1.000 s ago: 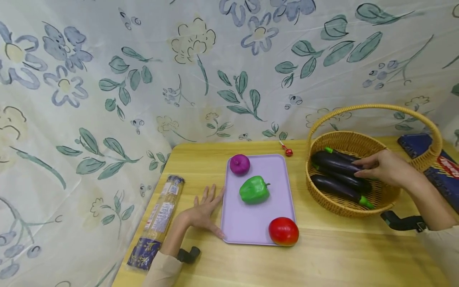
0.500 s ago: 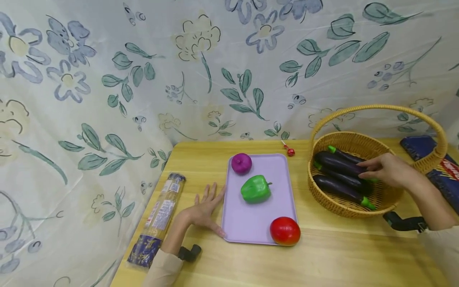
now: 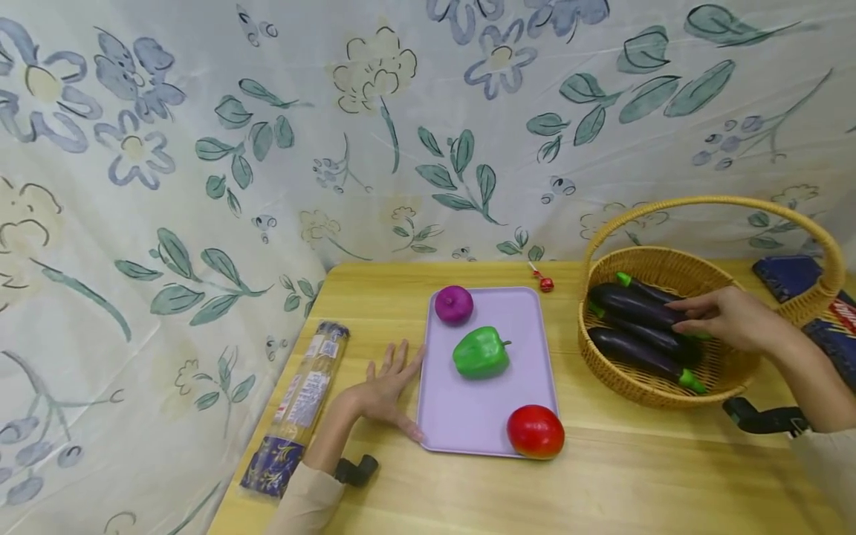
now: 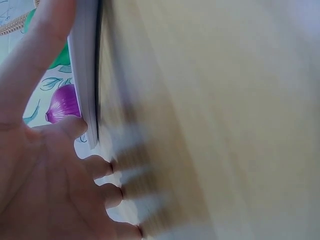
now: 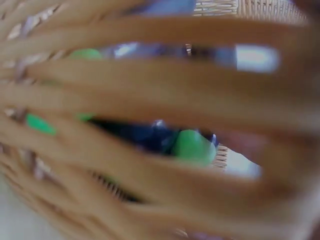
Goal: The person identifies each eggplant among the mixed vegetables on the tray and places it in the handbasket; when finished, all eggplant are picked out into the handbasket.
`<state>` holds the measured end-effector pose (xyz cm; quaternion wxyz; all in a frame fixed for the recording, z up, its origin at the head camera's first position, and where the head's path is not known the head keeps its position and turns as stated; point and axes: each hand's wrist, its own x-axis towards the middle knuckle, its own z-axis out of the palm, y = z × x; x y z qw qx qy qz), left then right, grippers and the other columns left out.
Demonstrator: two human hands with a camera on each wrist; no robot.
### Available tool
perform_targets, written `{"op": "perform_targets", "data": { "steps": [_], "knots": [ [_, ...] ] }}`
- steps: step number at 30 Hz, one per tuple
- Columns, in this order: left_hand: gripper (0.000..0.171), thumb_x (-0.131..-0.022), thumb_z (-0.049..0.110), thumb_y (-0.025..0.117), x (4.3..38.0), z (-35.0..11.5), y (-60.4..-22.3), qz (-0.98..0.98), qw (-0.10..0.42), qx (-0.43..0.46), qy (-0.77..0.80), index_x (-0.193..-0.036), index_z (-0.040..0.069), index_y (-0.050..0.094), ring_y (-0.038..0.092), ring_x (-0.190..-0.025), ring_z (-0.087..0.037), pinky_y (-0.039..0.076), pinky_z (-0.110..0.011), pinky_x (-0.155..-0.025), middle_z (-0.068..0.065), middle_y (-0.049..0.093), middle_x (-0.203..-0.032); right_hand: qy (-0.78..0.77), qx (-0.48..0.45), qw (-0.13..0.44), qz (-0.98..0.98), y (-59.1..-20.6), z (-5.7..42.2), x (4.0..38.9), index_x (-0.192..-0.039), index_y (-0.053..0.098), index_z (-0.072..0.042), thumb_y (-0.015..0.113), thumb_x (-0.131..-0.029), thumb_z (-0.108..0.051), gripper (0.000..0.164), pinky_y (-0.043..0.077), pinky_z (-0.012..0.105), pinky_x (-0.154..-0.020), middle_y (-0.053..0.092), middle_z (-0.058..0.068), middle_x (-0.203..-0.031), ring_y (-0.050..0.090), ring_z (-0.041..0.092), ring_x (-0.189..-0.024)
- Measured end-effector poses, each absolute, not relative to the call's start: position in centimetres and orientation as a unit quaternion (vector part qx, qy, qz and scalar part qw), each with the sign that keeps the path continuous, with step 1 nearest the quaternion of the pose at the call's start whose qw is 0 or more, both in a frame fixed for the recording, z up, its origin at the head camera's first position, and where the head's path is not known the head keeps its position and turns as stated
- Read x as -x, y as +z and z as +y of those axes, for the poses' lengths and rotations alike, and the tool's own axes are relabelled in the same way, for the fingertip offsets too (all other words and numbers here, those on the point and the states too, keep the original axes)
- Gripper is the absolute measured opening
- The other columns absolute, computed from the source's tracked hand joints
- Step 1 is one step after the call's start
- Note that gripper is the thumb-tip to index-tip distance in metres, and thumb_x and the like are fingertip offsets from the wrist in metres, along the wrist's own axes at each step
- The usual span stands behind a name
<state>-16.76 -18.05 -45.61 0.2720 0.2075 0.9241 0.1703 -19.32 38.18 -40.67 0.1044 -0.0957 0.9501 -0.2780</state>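
Note:
In the head view, my right hand (image 3: pixel 732 323) reaches into a wicker basket (image 3: pixel 662 397). Its thumb and fingers pinch the right end of the upper eggplant (image 3: pixel 631 305), which lies among several others. My left hand (image 3: pixel 384 397) is spread on the table, with forefinger and thumb at the left edge of a lilac tray (image 3: pixel 461 416). On that tray are a purple onion (image 3: pixel 454 305), a green bell pepper (image 3: pixel 481 353) and a red mango-like fruit (image 3: pixel 536 432) at the near right corner. Wicker strands (image 5: pixel 150 95) hide most of the right wrist view.
A long clear pack of noodles (image 3: pixel 304 394) lies left of my left hand. Behind the tray is a red lollipop (image 3: pixel 546 284). The basket's tall handle (image 3: pixel 715 199) arches over its opening. A dark blue package (image 3: pixel 789 275) lies right of the basket.
The head view has drifted slightly, so everything appears a little further right. Both hands keep their places at the tray edge and in the basket.

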Motion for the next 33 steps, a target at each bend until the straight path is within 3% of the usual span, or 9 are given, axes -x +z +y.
{"op": "perform_targets", "data": {
  "steps": [6,16,19,25,30,33],
  "knots": [
    [0.148,-0.065,0.055,0.094,16.8,-17.8,-45.7,0.924,0.275,-0.205,0.166,-0.167,0.027,-0.01,-0.025,-0.157,-0.042,-0.01,-0.074,-0.122,-0.021,-0.024,-0.17,-0.287,0.103,0.109,0.946,-40.4,38.5,19.1,-0.135,0.063,0.009,0.07,-0.096,-0.01,0.043,0.032,0.021,-0.042,0.076,0.012,-0.096,0.023,0.005,-0.045],
    [0.147,-0.066,0.055,0.094,16.8,-17.9,-45.7,0.925,0.277,-0.203,0.165,-0.166,0.028,-0.01,-0.025,-0.157,-0.041,-0.011,-0.074,-0.122,-0.02,-0.025,-0.17,-0.268,0.113,0.131,0.948,-39.4,38.9,19.5,-0.131,0.067,0.006,0.074,-0.093,-0.014,0.044,0.034,0.022,-0.043,0.074,0.032,-0.108,0.023,0.005,-0.045],
    [0.147,-0.066,0.055,0.094,16.8,-18.0,-45.8,0.925,0.278,-0.201,0.165,-0.166,0.028,-0.01,-0.025,-0.157,-0.041,-0.01,-0.074,-0.123,-0.02,-0.025,-0.17,-0.267,0.113,0.141,0.947,-39.2,38.8,19.8,-0.132,0.067,0.006,0.074,-0.093,-0.014,0.044,0.034,0.023,-0.044,0.074,0.032,-0.109,0.023,0.005,-0.047],
    [0.147,-0.066,0.055,0.093,16.7,-18.2,-45.9,0.925,0.276,-0.204,0.162,-0.166,0.028,-0.011,-0.024,-0.157,-0.042,-0.009,-0.074,-0.123,-0.021,-0.024,-0.17,-0.27,0.109,0.149,0.945,-39.1,38.8,19.9,-0.131,0.066,0.008,0.074,-0.093,-0.014,0.044,0.035,0.025,-0.046,0.076,0.028,-0.107,0.029,0.005,-0.048],
    [0.147,-0.066,0.055,0.093,16.7,-18.2,-45.7,0.925,0.277,-0.206,0.161,-0.166,0.027,-0.011,-0.024,-0.157,-0.042,-0.01,-0.074,-0.123,-0.021,-0.024,-0.17,-0.268,0.112,0.146,0.946,-39.3,39.0,20.0,-0.13,0.068,0.008,0.075,-0.092,-0.014,0.044,0.036,0.026,-0.047,0.077,0.026,-0.106,0.046,0.007,-0.055],
    [0.147,-0.067,0.054,0.094,16.7,-18.2,-45.5,0.924,0.278,-0.206,0.161,-0.166,0.028,-0.011,-0.024,-0.157,-0.041,-0.01,-0.073,-0.123,-0.021,-0.024,-0.17,-0.263,0.114,0.144,0.947,-39.4,39.0,20.1,-0.13,0.067,0.008,0.076,-0.092,-0.015,0.045,0.036,0.027,-0.047,0.076,0.029,-0.107,0.046,0.007,-0.055]
  ]
}}
